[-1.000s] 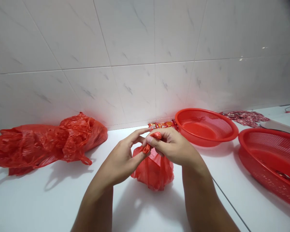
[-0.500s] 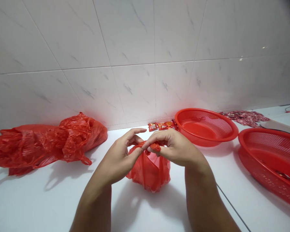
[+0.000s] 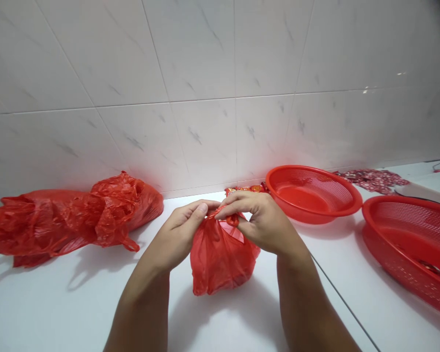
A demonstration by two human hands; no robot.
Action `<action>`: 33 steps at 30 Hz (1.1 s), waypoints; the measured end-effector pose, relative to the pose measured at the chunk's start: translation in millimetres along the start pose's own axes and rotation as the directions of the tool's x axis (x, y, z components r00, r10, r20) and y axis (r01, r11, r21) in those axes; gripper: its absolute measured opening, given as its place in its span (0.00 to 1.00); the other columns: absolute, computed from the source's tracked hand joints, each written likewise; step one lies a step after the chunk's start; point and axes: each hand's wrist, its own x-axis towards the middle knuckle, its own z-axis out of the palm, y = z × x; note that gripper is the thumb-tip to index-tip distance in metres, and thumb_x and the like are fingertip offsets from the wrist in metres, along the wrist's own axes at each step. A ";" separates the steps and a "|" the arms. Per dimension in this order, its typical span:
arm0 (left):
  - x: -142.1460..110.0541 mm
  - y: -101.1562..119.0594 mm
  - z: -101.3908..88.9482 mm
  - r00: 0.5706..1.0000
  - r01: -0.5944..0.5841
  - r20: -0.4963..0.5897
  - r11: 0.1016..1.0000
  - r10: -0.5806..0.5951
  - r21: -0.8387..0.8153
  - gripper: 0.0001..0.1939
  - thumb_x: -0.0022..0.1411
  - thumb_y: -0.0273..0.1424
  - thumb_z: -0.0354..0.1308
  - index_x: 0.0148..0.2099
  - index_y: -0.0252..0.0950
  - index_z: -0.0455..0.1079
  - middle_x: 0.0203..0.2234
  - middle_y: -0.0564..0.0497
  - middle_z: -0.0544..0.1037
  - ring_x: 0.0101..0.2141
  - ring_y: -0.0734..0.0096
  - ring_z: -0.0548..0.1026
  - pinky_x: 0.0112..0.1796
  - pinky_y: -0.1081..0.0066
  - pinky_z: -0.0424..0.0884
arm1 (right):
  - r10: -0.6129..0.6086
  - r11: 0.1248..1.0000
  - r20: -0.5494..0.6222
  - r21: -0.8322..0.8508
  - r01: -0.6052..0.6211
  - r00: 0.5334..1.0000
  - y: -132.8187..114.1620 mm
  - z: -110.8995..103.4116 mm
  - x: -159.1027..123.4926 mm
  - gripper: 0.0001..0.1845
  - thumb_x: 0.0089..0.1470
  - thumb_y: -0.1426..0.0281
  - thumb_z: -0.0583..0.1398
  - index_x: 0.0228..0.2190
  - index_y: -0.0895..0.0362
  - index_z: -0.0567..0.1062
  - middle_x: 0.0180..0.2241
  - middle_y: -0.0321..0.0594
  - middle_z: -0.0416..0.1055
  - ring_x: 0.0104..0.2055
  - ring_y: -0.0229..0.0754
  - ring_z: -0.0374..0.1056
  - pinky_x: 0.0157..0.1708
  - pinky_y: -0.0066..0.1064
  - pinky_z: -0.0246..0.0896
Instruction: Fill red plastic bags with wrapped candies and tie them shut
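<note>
A red plastic bag (image 3: 223,261) hangs full-bodied below both hands in the middle of the view, its top gathered. My left hand (image 3: 185,227) pinches the bag's upper edge from the left, thumb on the near side. From the right, my right hand (image 3: 258,220) grips the other part of the gathered top, with a small loop of red plastic showing between thumb and fingers. What the bag contains is hidden. Behind my right hand, small red packets (image 3: 245,189) lie along the wall, partly covered by it.
Crumpled red plastic bags (image 3: 77,215) lie on the white table (image 3: 58,308) at left. A round red basket (image 3: 311,215) and a larger one (image 3: 407,244), with small items inside, stand at right. Red patterned wrappers (image 3: 374,180) lie behind them, against the tiled wall (image 3: 205,132).
My left thumb has lifted onto the bag's edge, and the gathered top is drawn tighter. The bag's body has turned and spread slightly. My right hand has shifted a little left.
</note>
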 end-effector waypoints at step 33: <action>-10.1 -8.6 -48.7 0.816 0.134 -0.576 0.950 0.057 0.283 0.11 0.64 0.42 0.63 0.37 0.40 0.73 0.32 0.50 0.79 0.36 0.61 0.78 0.31 0.69 0.71 | 0.292 0.903 0.048 0.314 -0.292 0.955 27.8 -39.5 -14.2 0.20 0.67 0.51 0.61 0.32 0.53 0.77 0.32 0.45 0.81 0.39 0.48 0.78 0.25 0.31 0.63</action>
